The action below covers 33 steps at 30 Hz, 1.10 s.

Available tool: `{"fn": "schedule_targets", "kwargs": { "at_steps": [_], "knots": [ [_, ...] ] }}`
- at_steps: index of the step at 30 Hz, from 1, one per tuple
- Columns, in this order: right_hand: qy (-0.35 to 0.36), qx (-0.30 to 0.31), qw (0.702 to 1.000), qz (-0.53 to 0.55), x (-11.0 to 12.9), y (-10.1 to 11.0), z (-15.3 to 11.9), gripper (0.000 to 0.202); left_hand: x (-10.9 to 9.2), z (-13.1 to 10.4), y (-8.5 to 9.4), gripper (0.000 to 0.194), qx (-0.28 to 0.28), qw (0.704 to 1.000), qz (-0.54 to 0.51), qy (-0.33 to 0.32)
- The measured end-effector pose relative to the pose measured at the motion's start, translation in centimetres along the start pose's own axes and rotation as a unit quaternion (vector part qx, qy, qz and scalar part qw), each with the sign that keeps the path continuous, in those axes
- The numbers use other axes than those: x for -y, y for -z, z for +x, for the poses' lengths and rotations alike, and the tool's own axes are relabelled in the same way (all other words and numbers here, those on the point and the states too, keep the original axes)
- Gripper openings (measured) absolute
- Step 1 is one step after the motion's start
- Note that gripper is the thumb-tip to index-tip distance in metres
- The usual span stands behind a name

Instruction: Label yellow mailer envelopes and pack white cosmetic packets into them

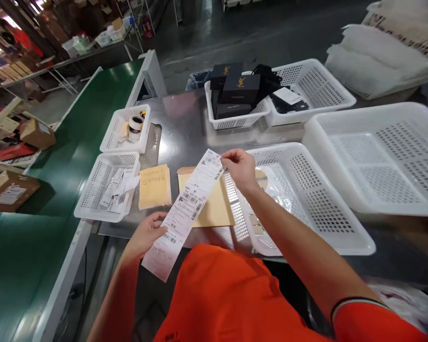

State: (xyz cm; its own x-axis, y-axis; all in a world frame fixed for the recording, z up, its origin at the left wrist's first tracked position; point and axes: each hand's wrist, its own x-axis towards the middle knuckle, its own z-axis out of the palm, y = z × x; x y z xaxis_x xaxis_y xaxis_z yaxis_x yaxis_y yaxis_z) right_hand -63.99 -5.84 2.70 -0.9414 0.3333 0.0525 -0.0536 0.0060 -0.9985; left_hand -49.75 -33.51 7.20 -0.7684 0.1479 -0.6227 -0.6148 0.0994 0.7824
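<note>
A long strip of printed labels [187,209] slants across the middle, stretched between both hands. My right hand [239,167] pinches its upper end. Lower down, my left hand [150,233] holds its left edge between thumb and fingers. Beneath the strip lies a yellow padded envelope [214,209], partly covered. A stack of smaller yellow envelopes [154,186] sits to the left. My right forearm passes over a white basket [328,223] with a few clear-wrapped items inside.
Left are a basket of paper slips [89,190], a basket with tape rolls [109,137] and a green conveyor [67,142]. Behind, black boxes [239,90] fill a basket beside another holding dark packages [331,80]. A large white basket [388,142] stands right.
</note>
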Motion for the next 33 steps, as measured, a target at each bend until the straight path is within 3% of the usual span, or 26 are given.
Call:
{"fn": "schedule_targets", "kwargs": {
  "at_steps": [3,5,8,10,12,15,20,23,24,26,28,29,33],
  "knots": [
    [0.045,-0.013,0.998,-0.038,0.1,0.1,0.4,0.004,0.9,1.1,-0.1,0.021,-0.029,0.998,0.055,-0.023],
    [0.071,-0.002,0.996,-0.055,0.3,-0.2,-0.2,0.003,1.8,1.9,0.1,0.017,-0.031,0.995,0.094,-0.021],
    [0.071,0.074,0.994,-0.045,0.7,-0.9,-2.1,0.004,2.7,3.0,0.3,0.042,0.046,0.996,0.076,0.009],
    [0.056,0.142,0.988,-0.02,1.0,-1.7,-3.3,0.006,2.7,3.6,0.3,0.062,0.094,0.995,0.032,-0.009],
    [0.047,0.18,0.983,0.001,1.1,-2.5,-4.2,0.007,2.5,4.2,-0.1,0.061,0.106,0.993,0.019,-0.048],
    [0.028,0.172,0.985,0.002,0.7,-3.3,-4.6,0.007,2.0,4.7,-1.3,0.042,0.101,0.991,0.053,-0.065],
    [-0.009,0.175,0.982,-0.067,-1.2,-2.9,-5.0,0.004,2.4,4.5,-3.5,0.048,0.031,0.996,0.029,-0.082],
    [0.071,0.171,0.977,-0.11,-2.1,-1.6,-6.9,0.01,3.1,4.1,-4.2,0.046,0.01,0.998,-0.003,-0.058],
    [0.112,0.208,0.965,-0.111,-2.2,-1.1,-7.9,0.016,3.4,4.0,-4.3,0.045,0.01,0.999,-0.01,-0.043],
    [0.162,0.341,0.921,-0.095,-2.5,-0.3,-10.3,0.031,3.9,3.8,-4.3,0.043,0.033,0.999,-0.016,-0.017],
    [0.123,0.454,0.88,-0.067,-2.8,0.2,-12.5,0.044,4.3,3.8,-4.1,0.043,0.087,0.996,-0.012,0.004],
    [0.075,0.477,0.874,-0.051,-3.0,0.4,-13.5,0.049,4.5,3.7,-4.1,0.043,0.114,0.993,-0.008,0.013],
    [-0.115,0.468,0.875,0.046,-3.8,1.0,-15.4,0.055,4.1,3.5,-4.5,0.045,0.171,0.984,0.007,0.043]
  ]
}}
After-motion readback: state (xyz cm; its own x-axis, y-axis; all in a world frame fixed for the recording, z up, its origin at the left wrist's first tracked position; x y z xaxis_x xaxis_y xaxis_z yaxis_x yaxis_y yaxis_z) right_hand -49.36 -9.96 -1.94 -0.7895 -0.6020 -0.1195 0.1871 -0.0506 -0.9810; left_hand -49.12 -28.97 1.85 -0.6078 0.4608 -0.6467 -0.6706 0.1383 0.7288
